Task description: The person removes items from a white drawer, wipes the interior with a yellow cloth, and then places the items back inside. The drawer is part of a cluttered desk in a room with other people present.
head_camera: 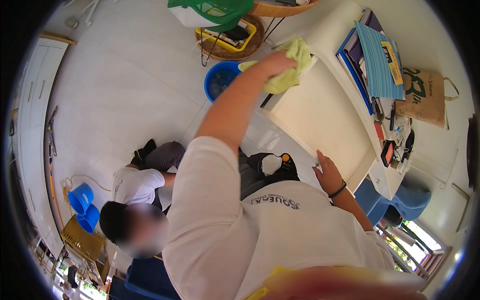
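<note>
My left hand (279,63) reaches out at the upper middle, shut on a yellow-green cloth (290,71). The cloth lies over the far left corner of a pulled-out white drawer (318,101), and part of it hangs towards a blue bucket (221,80) on the floor. My right hand (328,174) is at the drawer's near front edge with fingers apart, beside a small metal knob (316,165). Whether it touches the knob cannot be told. A black pouch (290,170) with a white item and an orange-topped item is at my waist.
Folders (378,63), a paper bag (423,97) and small items lie on the white desk (330,33). A green and white chair (210,13) stands beyond the bucket. A co-worker (138,187) is low down at the left, near two blue buckets (80,198) and a coiled cord.
</note>
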Demonstrator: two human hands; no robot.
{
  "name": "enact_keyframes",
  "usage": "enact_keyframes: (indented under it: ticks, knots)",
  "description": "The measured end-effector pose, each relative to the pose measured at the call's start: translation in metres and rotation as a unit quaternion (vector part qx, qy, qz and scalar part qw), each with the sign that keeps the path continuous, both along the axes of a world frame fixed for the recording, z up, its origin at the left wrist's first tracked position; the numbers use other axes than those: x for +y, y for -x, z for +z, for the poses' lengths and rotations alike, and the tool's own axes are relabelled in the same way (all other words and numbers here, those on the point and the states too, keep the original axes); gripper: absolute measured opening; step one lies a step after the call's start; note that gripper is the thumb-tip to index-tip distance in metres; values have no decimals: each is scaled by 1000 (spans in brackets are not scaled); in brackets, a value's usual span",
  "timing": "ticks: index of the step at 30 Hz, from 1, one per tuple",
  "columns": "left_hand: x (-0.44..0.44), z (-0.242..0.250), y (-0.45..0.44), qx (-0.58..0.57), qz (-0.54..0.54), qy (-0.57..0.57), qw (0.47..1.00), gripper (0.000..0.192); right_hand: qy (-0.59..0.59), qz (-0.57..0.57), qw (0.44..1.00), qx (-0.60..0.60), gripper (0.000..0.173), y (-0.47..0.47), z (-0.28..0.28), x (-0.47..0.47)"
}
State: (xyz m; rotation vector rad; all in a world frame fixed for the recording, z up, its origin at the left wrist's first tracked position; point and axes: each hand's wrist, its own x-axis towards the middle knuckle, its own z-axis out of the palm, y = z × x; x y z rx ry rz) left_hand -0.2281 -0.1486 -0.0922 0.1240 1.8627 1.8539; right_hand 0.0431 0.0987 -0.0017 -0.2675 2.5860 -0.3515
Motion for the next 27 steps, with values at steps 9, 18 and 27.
enact_keyframes:
  ticks: [9, 18, 27]
  knots:
    - [3, -42, -24, -3, -60, 105, 993, 54, 39, 6, 996, 74, 55, -1, -19, 5]
    - [-76, -2, -55, 22, -324, 294, 899, 45, 60, -2, 995, 74, 54, 1, -15, 1]
    - [33, -10, 10, -39, 28, 11, 999, 55, 38, 7, 995, 92, 48, -6, -25, 8]
